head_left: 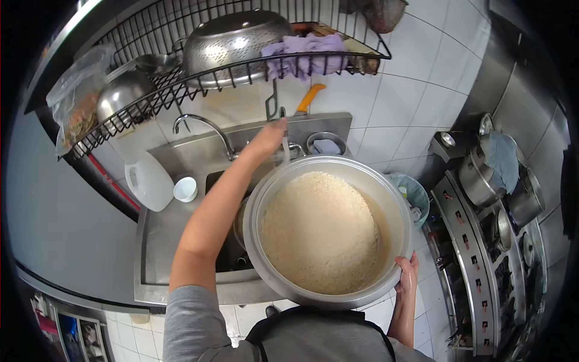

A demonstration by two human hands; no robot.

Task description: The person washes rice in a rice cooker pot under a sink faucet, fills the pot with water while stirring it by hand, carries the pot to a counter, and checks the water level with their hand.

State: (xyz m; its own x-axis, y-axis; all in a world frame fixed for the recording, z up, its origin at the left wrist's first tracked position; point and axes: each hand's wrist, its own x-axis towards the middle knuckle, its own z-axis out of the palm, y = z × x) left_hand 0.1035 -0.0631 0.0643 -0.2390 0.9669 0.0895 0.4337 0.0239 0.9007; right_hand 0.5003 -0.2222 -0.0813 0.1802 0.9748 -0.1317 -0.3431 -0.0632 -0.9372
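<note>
A large metal pot filled with pale rice grains is tilted at the edge of the steel sink. My right hand grips the pot's rim at its lower right. My left hand is raised beyond the pot, by the wall behind the sink, close to a tap fitting; its fingers are bunched, and what they hold, if anything, is hidden. A curved faucet stands left of that hand. An orange-handled tool is just to its right.
Overhead is a black wire rack with a metal colander and a purple cloth. A white jug and small white cup stand left. A stove with pots is at the right.
</note>
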